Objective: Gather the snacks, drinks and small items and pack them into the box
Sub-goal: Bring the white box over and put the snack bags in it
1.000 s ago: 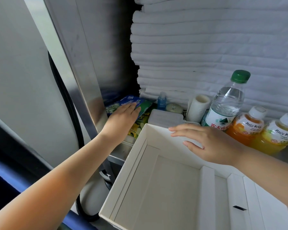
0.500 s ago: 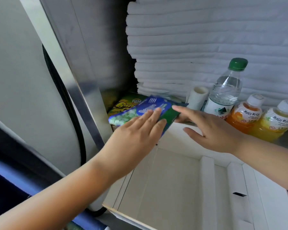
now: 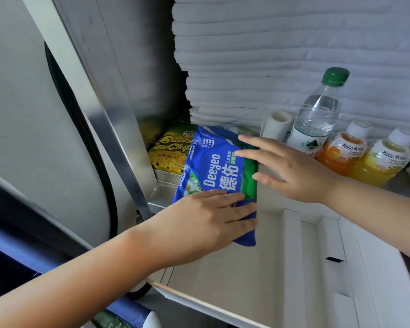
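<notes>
A flat blue and green plastic packet printed "Deeyeo" [image 3: 219,176] is held over the far left corner of the shallow white cardboard box [image 3: 253,263]. It is gripped at its near end by the left hand [image 3: 199,223], whose fingers are laid across the top; whether the thumb is tucked beneath cannot be seen. The right hand [image 3: 291,171] is spread open, its fingertips resting on the packet's far right edge, and nothing is enclosed by it.

The box floor that shows is bare, so the packing is judged to be at its very start, with this packet the first item going in and not yet laid flat.

Much is left on the shelf. A yellow banana chips bag [image 3: 171,150] lies at the shelf's left end, behind the packet. Along the back edge, to the right, stand a small white roll [image 3: 278,125], a clear water bottle with a green cap [image 3: 317,114] and two small orange and yellow "Mogu Mogu" juice bottles [image 3: 346,150]. Other small items may be hidden behind the packet.
</notes>
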Action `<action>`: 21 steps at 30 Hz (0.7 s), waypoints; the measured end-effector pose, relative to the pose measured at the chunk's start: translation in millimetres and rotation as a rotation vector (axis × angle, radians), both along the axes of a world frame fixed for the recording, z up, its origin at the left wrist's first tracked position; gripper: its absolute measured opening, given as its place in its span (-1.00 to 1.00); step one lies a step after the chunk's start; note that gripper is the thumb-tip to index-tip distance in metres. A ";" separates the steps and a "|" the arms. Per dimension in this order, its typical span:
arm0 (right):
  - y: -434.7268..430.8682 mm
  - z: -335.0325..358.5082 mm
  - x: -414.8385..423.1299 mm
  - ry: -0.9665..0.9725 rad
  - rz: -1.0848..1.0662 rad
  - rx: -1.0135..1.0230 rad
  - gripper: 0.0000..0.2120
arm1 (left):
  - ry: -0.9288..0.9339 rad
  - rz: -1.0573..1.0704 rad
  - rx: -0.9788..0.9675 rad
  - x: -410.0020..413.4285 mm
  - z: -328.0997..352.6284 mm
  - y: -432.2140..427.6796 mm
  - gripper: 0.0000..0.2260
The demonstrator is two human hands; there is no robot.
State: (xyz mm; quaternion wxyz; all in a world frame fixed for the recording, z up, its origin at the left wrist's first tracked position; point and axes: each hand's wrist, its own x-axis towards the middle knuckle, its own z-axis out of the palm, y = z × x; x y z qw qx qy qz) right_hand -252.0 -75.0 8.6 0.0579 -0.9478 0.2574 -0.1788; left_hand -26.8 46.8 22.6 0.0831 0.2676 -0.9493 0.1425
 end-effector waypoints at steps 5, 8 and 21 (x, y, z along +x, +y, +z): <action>5.9 4.6 -0.5 0.039 0.051 -0.074 -0.54 | 0.119 -0.150 0.099 -9.3 -1.7 9.2 -0.77; 8.7 5.5 0.5 0.151 0.144 -0.199 -0.56 | 0.106 -0.186 0.117 -15.5 -9.8 14.6 -0.78; 13.3 4.1 0.5 0.195 0.338 -0.187 -0.44 | 0.121 -0.244 0.231 -16.4 -15.9 19.9 -0.77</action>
